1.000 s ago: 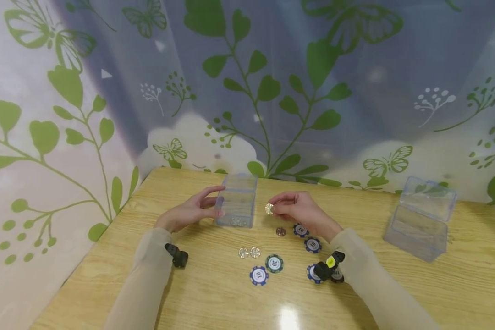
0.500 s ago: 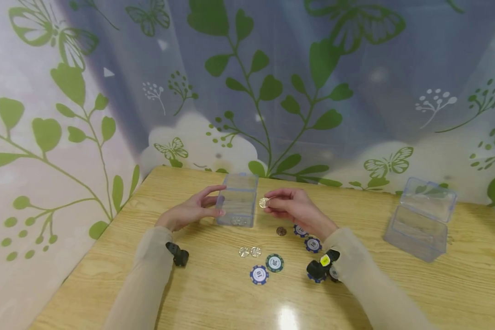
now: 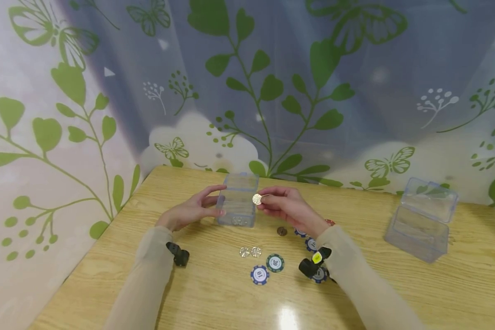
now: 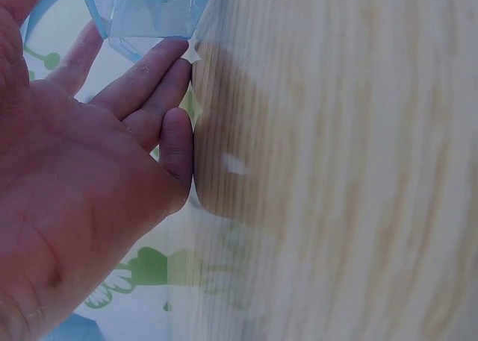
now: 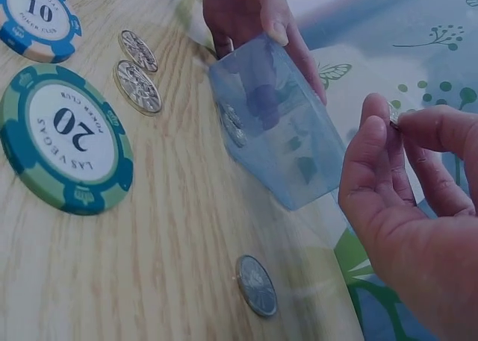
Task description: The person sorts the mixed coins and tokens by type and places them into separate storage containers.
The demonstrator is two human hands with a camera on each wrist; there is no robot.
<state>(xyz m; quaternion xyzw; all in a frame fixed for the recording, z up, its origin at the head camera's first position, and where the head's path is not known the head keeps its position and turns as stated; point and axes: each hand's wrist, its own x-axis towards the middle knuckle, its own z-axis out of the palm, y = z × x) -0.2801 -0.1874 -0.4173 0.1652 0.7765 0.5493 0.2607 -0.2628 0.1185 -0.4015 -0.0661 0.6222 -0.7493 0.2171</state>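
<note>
The left hand (image 3: pixel 191 211) holds the left side of a clear bluish box (image 3: pixel 236 206), thumb at the near side and fingers behind; the lid stands open at the back. Some coins (image 3: pixel 239 221) lie inside at the near end. Between thumb and fingertips the right hand (image 3: pixel 290 206) pinches a gold coin (image 3: pixel 257 199) at the box's right edge. In the right wrist view, the pinched coin (image 5: pixel 393 116) shows edge-on, beside the box (image 5: pixel 287 132). In the left wrist view, the left hand (image 4: pixel 97 154) has its fingers stretched along the box (image 4: pixel 149 13).
Two gold coins (image 3: pixel 250 252), a darker coin (image 3: pixel 282 231), a green chip (image 3: pixel 275 263) and a blue chip (image 3: pixel 259 275) lie on the table (image 3: pixel 214 293). More blue chips (image 3: pixel 311 244) and a red one (image 3: pixel 330 222) are by the right wrist. Another open clear box (image 3: pixel 416 233) stands far right.
The right hand has moved left and slightly away from the body with the gold coin, reaching the box's right edge. A red chip now shows by the right wrist. The left hand has stayed on the box.
</note>
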